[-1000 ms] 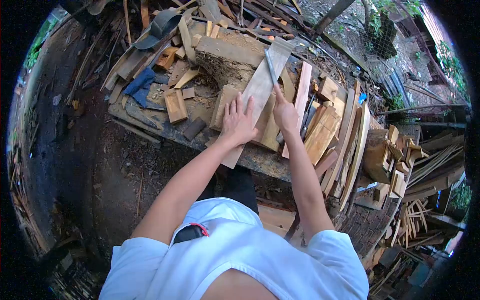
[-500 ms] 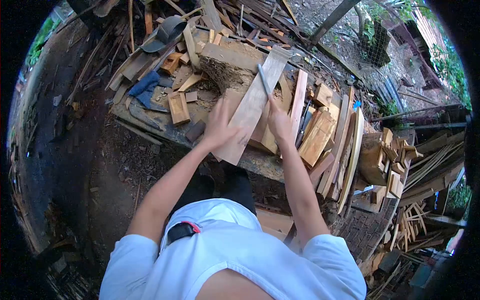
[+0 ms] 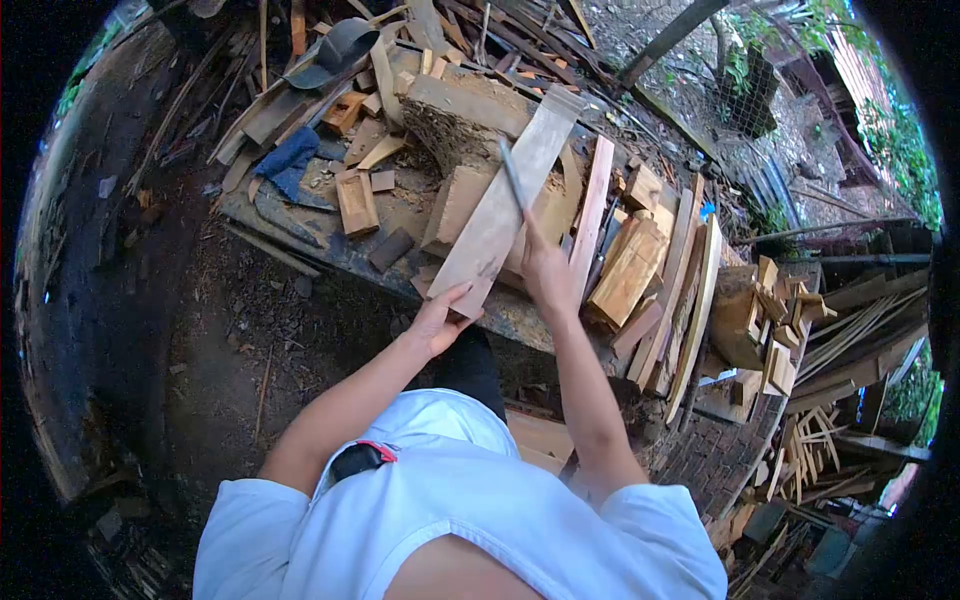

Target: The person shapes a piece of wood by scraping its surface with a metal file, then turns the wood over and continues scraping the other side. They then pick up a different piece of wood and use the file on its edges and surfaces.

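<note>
A long, flat wooden plank [image 3: 510,195] slants across the bench, its near end pointing toward me. My left hand [image 3: 440,322] is closed on that near end, thumb on the upper face and the other fingers partly hidden beneath. My right hand [image 3: 548,272] is wrapped around a slim, grey, straight bar-like tool [image 3: 514,175]. The tool's free end points away from me and overlaps the plank in this view. Under the plank is a wooden block [image 3: 463,205], and behind that stands a rough, sawdust-covered block [image 3: 450,105].
A pale reddish board [image 3: 593,215] and wooden blocks [image 3: 630,270] lie right of my right hand. Long curved strips [image 3: 700,320] lie farther right. On the left are a blue cloth [image 3: 288,168], a small wooden box-like piece [image 3: 357,202] and a grey cap [image 3: 338,52].
My left hand has moved from above the plank to its near end and gripped it. My right hand and the grey tool have shifted slightly left and nearer to me.
</note>
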`<state>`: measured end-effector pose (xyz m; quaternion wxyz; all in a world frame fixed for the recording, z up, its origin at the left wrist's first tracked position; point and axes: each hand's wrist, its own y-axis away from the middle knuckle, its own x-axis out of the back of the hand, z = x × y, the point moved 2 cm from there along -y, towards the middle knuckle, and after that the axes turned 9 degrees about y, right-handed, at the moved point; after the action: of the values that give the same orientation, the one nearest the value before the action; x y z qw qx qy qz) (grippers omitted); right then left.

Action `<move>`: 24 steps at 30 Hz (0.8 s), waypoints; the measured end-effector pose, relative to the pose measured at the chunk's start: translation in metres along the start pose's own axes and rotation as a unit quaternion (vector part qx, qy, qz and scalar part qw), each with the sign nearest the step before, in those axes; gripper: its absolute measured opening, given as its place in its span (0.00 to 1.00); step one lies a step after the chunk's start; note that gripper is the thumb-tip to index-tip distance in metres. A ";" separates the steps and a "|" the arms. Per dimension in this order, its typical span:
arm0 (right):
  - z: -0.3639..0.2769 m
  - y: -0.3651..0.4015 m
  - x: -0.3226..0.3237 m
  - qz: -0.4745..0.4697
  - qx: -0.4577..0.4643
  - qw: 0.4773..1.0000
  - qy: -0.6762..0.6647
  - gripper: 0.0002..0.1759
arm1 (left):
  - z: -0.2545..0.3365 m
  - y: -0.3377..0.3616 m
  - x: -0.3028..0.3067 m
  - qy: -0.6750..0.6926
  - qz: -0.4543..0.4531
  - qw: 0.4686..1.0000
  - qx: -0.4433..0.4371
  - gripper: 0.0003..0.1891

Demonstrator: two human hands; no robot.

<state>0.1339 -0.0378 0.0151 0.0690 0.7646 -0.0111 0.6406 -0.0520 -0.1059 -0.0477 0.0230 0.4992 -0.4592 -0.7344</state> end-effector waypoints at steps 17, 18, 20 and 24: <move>-0.009 0.046 -0.011 0.011 0.014 1.000 -0.025 0.31 | -0.001 -0.001 -0.004 0.004 0.021 0.999 -0.028 0.22; -0.011 0.055 -0.011 0.026 0.025 0.998 -0.055 0.31 | -0.002 -0.001 -0.003 0.010 0.024 0.999 -0.028 0.22; -0.004 0.050 -0.018 0.032 0.033 0.996 -0.072 0.31 | -0.002 -0.003 -0.002 -0.004 0.025 0.999 -0.031 0.23; -0.001 -0.011 -0.004 -0.003 -0.033 0.999 -0.039 0.29 | 0.001 0.001 -0.009 -0.016 0.035 0.999 -0.030 0.24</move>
<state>0.1338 -0.0268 0.0102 0.0956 0.7862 -0.0328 0.6096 -0.0484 -0.1010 -0.0405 0.0559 0.4700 -0.4542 -0.7548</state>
